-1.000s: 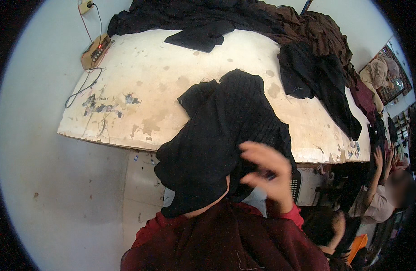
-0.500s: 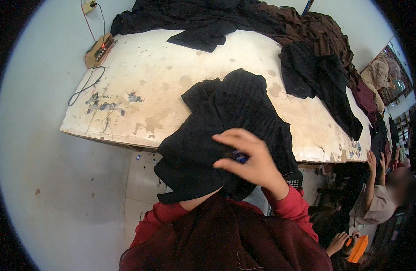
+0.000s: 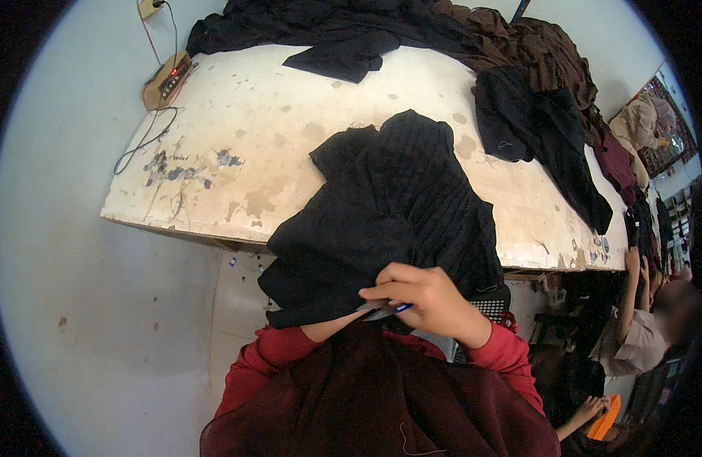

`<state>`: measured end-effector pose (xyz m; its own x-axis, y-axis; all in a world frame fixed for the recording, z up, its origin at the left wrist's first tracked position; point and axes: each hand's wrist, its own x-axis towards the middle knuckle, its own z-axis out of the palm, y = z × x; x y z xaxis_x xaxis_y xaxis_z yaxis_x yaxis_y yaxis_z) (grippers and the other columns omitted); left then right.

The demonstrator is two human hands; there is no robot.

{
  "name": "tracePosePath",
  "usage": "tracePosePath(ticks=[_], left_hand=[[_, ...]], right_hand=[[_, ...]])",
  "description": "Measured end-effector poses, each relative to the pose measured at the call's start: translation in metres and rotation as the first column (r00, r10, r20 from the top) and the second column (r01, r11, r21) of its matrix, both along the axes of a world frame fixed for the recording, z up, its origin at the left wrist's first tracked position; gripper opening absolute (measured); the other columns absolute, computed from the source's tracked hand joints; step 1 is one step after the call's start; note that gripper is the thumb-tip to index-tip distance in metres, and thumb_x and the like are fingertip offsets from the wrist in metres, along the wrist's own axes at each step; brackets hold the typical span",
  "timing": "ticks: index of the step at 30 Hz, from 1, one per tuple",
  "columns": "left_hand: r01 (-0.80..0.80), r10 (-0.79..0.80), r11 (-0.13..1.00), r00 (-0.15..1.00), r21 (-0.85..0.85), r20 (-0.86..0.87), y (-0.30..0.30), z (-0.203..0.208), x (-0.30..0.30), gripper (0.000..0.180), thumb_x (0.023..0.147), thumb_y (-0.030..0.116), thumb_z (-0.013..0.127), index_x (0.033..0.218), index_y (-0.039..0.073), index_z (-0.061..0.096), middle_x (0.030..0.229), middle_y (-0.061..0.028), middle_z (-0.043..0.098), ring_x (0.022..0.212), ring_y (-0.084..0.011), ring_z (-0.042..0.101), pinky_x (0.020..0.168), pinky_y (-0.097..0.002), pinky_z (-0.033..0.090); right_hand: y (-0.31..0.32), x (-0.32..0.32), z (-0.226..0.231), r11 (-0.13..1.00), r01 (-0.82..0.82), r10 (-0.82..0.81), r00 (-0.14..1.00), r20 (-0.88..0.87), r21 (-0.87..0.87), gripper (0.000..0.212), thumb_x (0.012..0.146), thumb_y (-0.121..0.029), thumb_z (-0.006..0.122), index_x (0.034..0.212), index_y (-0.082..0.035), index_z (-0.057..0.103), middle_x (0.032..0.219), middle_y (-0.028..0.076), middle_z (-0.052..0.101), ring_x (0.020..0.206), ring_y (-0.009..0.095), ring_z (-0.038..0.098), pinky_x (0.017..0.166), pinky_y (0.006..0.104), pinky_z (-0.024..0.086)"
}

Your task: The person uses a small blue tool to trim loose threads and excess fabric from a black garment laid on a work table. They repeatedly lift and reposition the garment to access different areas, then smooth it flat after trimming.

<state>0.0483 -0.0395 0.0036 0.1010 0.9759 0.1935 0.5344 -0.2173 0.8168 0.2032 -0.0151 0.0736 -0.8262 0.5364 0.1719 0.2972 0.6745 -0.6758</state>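
Note:
A black ribbed garment (image 3: 381,198) lies over the near edge of the table and hangs down toward my lap. My right hand (image 3: 431,299) is closed around a small pair of thread snips (image 3: 377,311) with a blue part, held at the garment's lower edge. Grey blades stick out past the fingers, pointing left. Of my left hand (image 3: 334,327) only the wrist shows; its fingers are hidden beneath the black cloth, so their grip is out of sight.
The white worn table (image 3: 290,114) carries black cloth (image 3: 343,57) at the back and more black garments (image 3: 534,122) at right, beside brown fabric (image 3: 549,53). A tan control box (image 3: 166,82) with a cable sits at far left. A co-worker (image 3: 633,335) is at right.
My right hand has come down toward me, from over the cloth to its lower edge. Its thumb and fingers, spread before, have closed around the snips.

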Motion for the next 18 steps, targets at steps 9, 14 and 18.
tracePosePath(ticks=[9,14,18], left_hand=[[0.37,-0.253,0.735,0.927,-0.568,0.277,-0.021,0.001,0.009,0.063,0.093,0.039,0.057,0.137,-0.002,0.039,0.142,-0.0152,0.04,0.132,-0.0231,0.037,0.111,-0.0357,0.027],[0.8,-0.058,0.343,0.541,-0.492,0.839,-0.06,-0.009,0.015,0.057,0.1,0.032,0.043,0.142,-0.004,0.029,0.15,-0.0165,0.029,0.138,-0.0244,0.03,0.115,-0.0364,0.02],[0.927,-0.88,0.212,0.318,-0.309,0.353,-0.072,0.029,-0.03,0.058,0.1,0.034,0.041,0.141,-0.007,0.031,0.147,-0.0208,0.033,0.137,-0.0278,0.032,0.114,-0.037,0.023]], right_hand=[[0.103,0.058,-0.006,0.31,0.924,-0.716,0.383,-0.584,0.226,0.024,0.085,-0.014,0.068,0.102,0.002,0.063,0.109,0.015,0.063,0.105,0.024,0.059,0.092,0.0337,0.044],[0.117,0.048,-0.018,0.669,0.737,-0.699,0.583,-0.414,-0.093,0.055,0.08,-0.021,0.075,0.125,0.003,0.055,0.123,0.019,0.059,0.118,0.025,0.054,0.101,0.0351,0.04],[0.133,0.016,-0.017,0.658,0.752,-0.743,0.638,-0.203,-0.046,0.057,0.08,-0.031,0.075,0.123,0.003,0.057,0.118,0.02,0.062,0.11,0.027,0.06,0.094,0.0348,0.045]])
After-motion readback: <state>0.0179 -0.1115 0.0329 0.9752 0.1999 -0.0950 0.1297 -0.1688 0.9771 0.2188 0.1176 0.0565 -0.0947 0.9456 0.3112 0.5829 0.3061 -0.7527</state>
